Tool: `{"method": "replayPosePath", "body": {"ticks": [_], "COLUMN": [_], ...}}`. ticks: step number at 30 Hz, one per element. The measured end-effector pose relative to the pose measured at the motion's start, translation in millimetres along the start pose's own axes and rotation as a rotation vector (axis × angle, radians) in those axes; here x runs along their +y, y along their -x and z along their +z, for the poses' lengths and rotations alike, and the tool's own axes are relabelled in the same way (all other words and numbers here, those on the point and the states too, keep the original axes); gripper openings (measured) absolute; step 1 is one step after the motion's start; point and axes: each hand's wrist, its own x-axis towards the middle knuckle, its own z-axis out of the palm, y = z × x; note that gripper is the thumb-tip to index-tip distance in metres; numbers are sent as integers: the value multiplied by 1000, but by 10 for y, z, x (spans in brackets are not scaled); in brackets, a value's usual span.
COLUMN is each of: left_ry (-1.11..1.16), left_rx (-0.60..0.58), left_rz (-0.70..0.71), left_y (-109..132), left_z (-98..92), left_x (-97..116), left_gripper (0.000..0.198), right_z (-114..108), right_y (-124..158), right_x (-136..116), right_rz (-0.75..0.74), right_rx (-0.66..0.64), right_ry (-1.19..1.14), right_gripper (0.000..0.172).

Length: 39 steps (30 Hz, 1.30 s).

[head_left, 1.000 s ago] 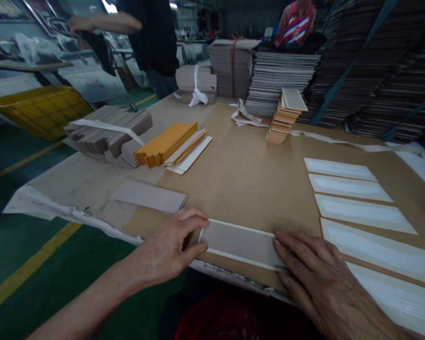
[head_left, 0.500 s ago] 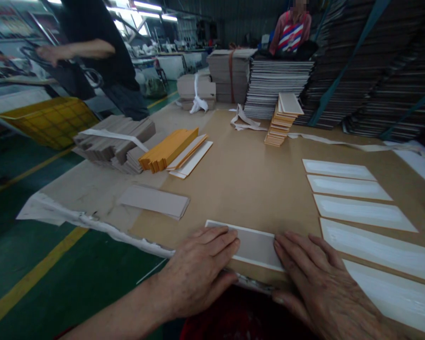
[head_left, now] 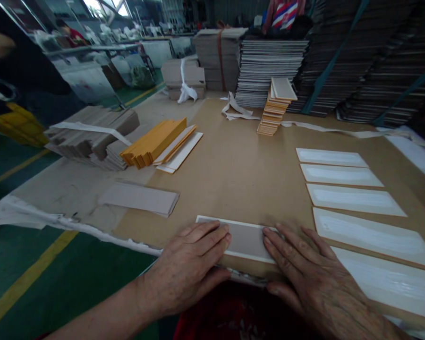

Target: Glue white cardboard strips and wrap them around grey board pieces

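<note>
A grey cardboard strip (head_left: 246, 240) lies on a slightly larger white sheet, whose border shows all round it, at the table's front edge. My left hand (head_left: 193, 264) rests flat on its left end, fingers stretched out. On the right end, my right hand (head_left: 304, 267) presses with its fingers laid flat; the thumb is apart. Beyond my right hand, several white panels (head_left: 354, 199) with orange edges and a shiny wet-looking coat lie in a column. Left of my hands sits a small pile of grey cardboard strips (head_left: 140, 197).
Bundled grey cardboard (head_left: 92, 132) and orange folded pieces (head_left: 156, 141) lie at the left. Toward the back stand a leaning stack of orange-edged panels (head_left: 274, 108) and tall board stacks (head_left: 271, 66). A person in dark clothes (head_left: 31, 61) stands beyond the table's left side; another is behind the stacks.
The whole view has shifted, so the table's things sit a little further left and higher. The person at the left has moved toward the picture's edge. Both hands stay on the strip.
</note>
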Motion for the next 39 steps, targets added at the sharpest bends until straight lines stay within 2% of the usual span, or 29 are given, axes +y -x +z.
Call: {"method": "replayPosePath", "body": {"ticks": [4, 8, 10, 12, 17, 20, 22, 26, 29, 31, 33, 36, 38, 39], "left_ry": [-6, -19, -25, -33, -34, -35, -36, -45, -57, -55, -46, -37, -39, -42], "left_rx": [19, 45, 63, 74, 79, 90, 93, 89, 90, 91, 89, 99, 113, 112], "left_rz": [11, 15, 18, 26, 49, 48, 49, 50, 60, 61, 58, 57, 71, 83], "left_y": [18, 39, 46, 47, 33, 21, 16, 14, 18, 22, 27, 39, 62, 79], "left_z": [40, 91, 106, 109, 92, 91, 91, 90, 99, 108, 109, 79, 57, 59], "left_x": [-17, -29, -34, -37, -39, -35, -31, -35, -51, -59, -60, -58, -71, -88], "left_gripper": [49, 50, 49, 47, 44, 42, 42, 44, 48, 50, 52, 53, 51, 50], "right_z": [-135, -369, -443, -462, -264, -104, -70, -220, -359, -372, -308, -145, -44, 0], "right_y": [41, 0, -33, -62, -82, -59, -45, -50, -78, -103, -120, -102, -52, -22], "right_x": [113, 209, 199, 139, -103, -199, -209, -88, 62, 118, 104, -14, -100, -132], "right_rz": [38, 148, 180, 146, 84, 96, 95, 44, 160, 211, 159, 68, 15, -25], "right_rx": [11, 100, 145, 168, 213, 162, 124, 69, 129, 157, 122, 74, 119, 162], "right_ry": [11, -45, -68, -93, -141, -166, -159, -132, -179, -148, -72, 19, 41, 43], "right_gripper": [55, 44, 40, 36, 36, 41, 45, 50, 42, 40, 42, 56, 62, 57]}}
